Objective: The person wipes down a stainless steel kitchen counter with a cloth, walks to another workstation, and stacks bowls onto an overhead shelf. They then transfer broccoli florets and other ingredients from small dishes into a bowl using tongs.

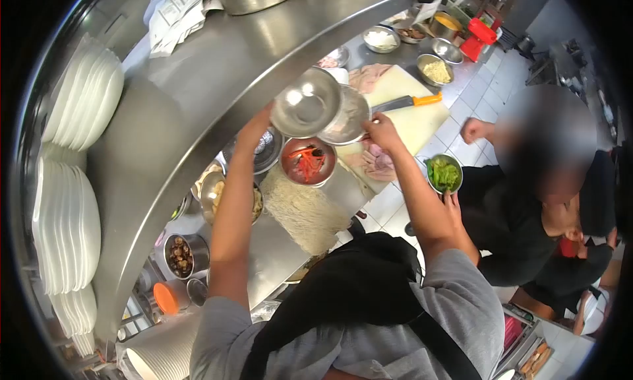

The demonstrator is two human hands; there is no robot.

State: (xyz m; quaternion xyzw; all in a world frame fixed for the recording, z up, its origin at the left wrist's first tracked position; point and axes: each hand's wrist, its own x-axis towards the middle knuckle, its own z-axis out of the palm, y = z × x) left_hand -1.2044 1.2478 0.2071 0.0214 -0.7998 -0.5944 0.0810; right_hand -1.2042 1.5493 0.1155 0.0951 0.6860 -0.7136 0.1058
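Observation:
My left hand (259,126) is closed on the rim of an empty-looking steel bowl (307,103), raised over the counter. A second metal bowl (355,113) overlaps it, and the fingers of my right hand (382,132) pinch that one by its rim. Just below both sits a bowl of red strips (308,162) with some dark bits. Nearer to me lies a pale, stringy mass like noodles (306,208). Beside my left forearm is a bowl of pale pieces (214,195), partly hidden by the arm.
A yellow-handled knife (405,102) rests on a cutting board (422,119) with raw meat (377,162). At right, a co-worker's hand supports a bowl of green vegetables (444,174). Stacked white plates (66,221) stand on the steel shelf (151,136) at left.

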